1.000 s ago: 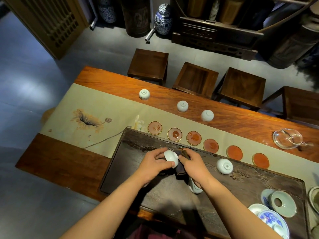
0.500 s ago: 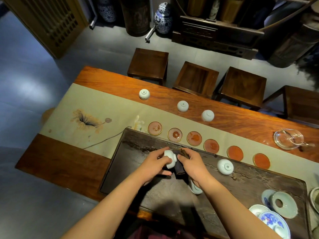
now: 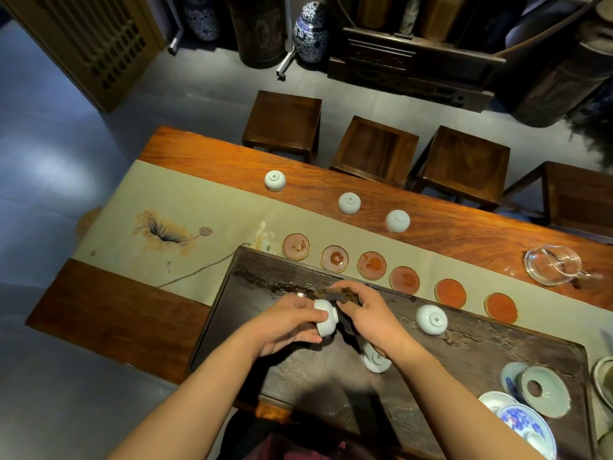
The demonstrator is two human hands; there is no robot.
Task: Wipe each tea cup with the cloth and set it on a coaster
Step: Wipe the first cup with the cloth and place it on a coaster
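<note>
Gripping a white tea cup (image 3: 326, 317) on its side, your left hand (image 3: 288, 327) holds it above the dark tea tray (image 3: 232, 313) on the bench (image 3: 464, 224). Your right hand (image 3: 371, 318) pinches the dark cloth (image 3: 335, 295) against the cup's mouth. Six coasters (image 3: 405, 279) line the runner beyond. Another upturned cup (image 3: 431, 319) sits on the tray, right of your hands.

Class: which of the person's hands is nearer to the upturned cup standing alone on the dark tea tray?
Right. The right hand, holding the dark cloth, is just left of that cup; the left hand, gripping another cup, lies farther left.
</note>
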